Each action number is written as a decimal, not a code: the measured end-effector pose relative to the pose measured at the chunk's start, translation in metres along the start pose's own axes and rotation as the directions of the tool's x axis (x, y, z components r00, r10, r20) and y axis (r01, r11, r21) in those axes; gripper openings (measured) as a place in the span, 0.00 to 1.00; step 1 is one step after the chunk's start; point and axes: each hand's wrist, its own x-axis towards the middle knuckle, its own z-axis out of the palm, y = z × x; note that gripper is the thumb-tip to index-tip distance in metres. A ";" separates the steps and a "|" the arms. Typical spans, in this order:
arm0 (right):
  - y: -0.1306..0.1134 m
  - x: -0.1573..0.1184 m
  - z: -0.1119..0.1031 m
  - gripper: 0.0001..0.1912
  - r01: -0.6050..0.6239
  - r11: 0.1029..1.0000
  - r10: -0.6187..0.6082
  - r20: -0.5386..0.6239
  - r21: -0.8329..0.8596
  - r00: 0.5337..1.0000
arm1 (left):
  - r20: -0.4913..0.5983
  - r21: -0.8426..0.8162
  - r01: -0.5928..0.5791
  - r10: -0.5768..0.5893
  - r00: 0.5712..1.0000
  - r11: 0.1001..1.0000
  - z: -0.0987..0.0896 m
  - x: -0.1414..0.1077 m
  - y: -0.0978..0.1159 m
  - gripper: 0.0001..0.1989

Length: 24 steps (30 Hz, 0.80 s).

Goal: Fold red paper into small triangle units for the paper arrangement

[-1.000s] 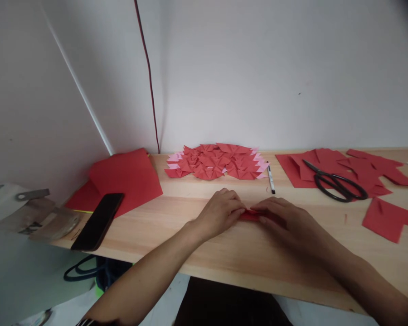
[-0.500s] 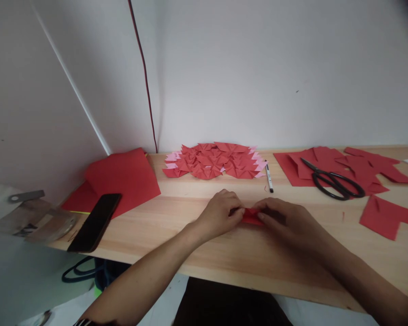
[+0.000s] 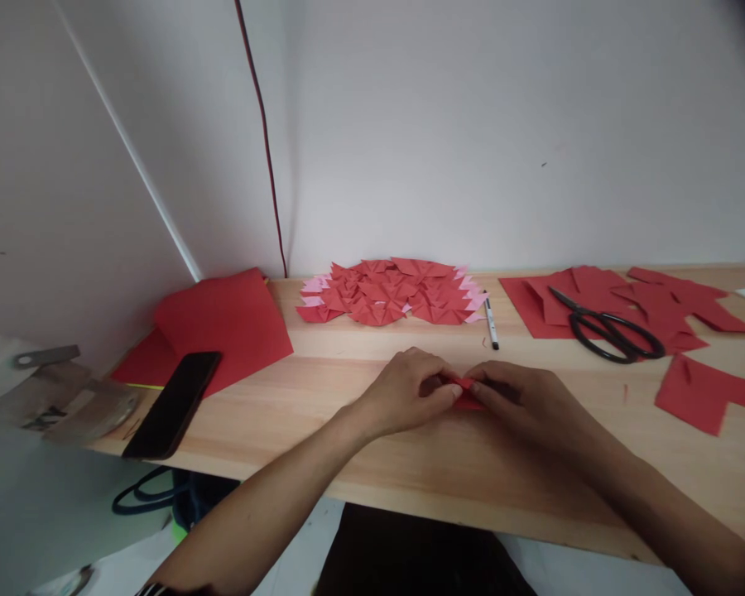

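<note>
L hand (image 3: 411,391) shifted twd R hand (image 3: 527,401), along red paper (image 3: 470,403).

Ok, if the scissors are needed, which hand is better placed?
Probably the right hand: the scissors lie on its side, handles nearer the person. The left hand is farther off. Both hands hold red paper.

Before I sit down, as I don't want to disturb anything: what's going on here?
Someone's left hand and right hand hold a small piece of red paper between them at the table, hiding part of it. Beyond the hands lie overlapping folded red and pink paper pieces, with a pen beside them. Off to the right, scissors rest partly on cut red paper; to the left, a phone lies partly on red sheets.
</note>
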 end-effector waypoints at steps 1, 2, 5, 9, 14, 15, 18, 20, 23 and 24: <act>-0.001 0.000 -0.001 0.13 -0.014 1.000 0.014 0.004 0.008 1.000 | 0.014 -0.012 0.018 -0.017 1.000 1.000 -0.001 -0.001 0.001 0.10; -0.003 0.000 -0.001 0.13 -0.029 0.999 0.029 0.008 0.016 1.000 | 0.023 -0.012 0.033 -0.032 0.999 0.999 -0.002 -0.002 0.003 0.14; -0.008 0.000 -0.003 0.12 -0.043 0.998 0.042 0.016 0.043 0.999 | 0.024 -0.005 0.065 -0.065 0.998 0.998 -0.002 -0.002 0.003 0.13; -0.008 -0.001 -0.003 0.12 -0.037 0.998 0.037 0.008 0.056 0.999 | -0.005 -0.055 0.071 -0.072 0.997 0.996 0.002 -0.001 0.001 0.06; 0.001 -0.003 -0.002 0.13 -0.005 0.999 0.005 0.001 0.052 1.000 | -0.039 -0.018 0.056 -0.057 0.998 0.998 0.004 0.000 0.000 0.03; 0.002 -0.003 -0.003 0.13 -0.006 0.998 0.005 0.019 0.055 1.000 | -0.039 0.005 0.054 -0.054 0.998 0.999 0.005 0.000 -0.001 0.03; 0.004 -0.004 -0.005 0.14 -0.011 0.997 0.005 0.073 0.070 0.997 | -0.041 0.083 0.046 -0.043 0.998 0.995 0.006 0.000 -0.003 0.03; 0.003 -0.004 -0.007 0.15 -0.013 0.996 0.006 0.088 0.085 0.996 | -0.052 0.117 0.038 -0.032 0.998 0.992 0.008 0.000 -0.006 0.03; 0.001 -0.003 -0.007 0.15 -0.027 0.993 0.016 0.099 0.118 0.995 | -0.075 0.127 0.035 -0.026 0.997 0.991 0.009 -0.001 -0.007 0.03; 0.001 -0.003 -0.007 0.15 -0.035 0.992 0.022 0.101 0.124 0.995 | -0.080 0.121 0.039 -0.030 0.996 0.992 0.009 -0.001 -0.007 0.04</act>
